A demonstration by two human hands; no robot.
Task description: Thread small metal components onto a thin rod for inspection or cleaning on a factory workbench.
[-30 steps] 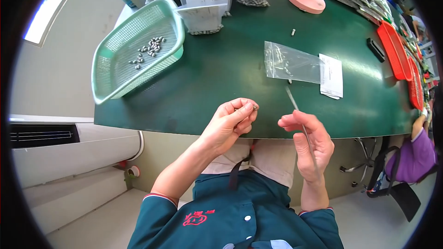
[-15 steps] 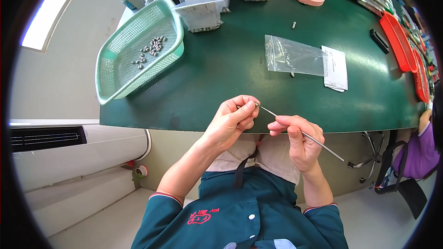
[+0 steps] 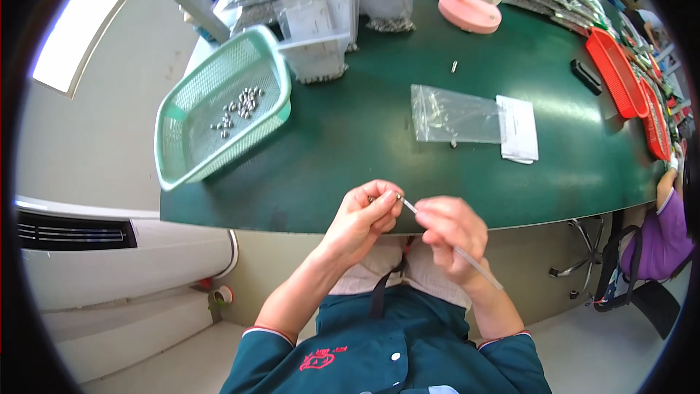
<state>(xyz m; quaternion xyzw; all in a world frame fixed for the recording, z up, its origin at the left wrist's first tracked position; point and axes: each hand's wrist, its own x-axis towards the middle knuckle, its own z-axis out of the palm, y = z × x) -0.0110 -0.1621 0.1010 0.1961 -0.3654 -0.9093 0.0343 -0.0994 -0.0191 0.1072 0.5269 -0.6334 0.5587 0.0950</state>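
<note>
Near the front edge of the green table, my left hand is closed in a pinch around small metal pieces, mostly covered by the fingers. My right hand, slightly blurred, grips a thin metal rod. The rod's thin front end reaches the piece at my left fingertips; whether it sits inside cannot be made out. Its back end sticks out past my right palm. To the left, a light green mesh basket contains several small shiny metal parts.
A clear zip bag lies beside folded white paper on the table. Two loose metal pieces rest nearby. Filled bags, a pink fan and red baskets stand farther off. Another person's purple sleeve shows at right.
The view has shifted, so the table sits lower in it. My right hand has moved closer to my left along with the rod, and less of the rod's front shows.
</note>
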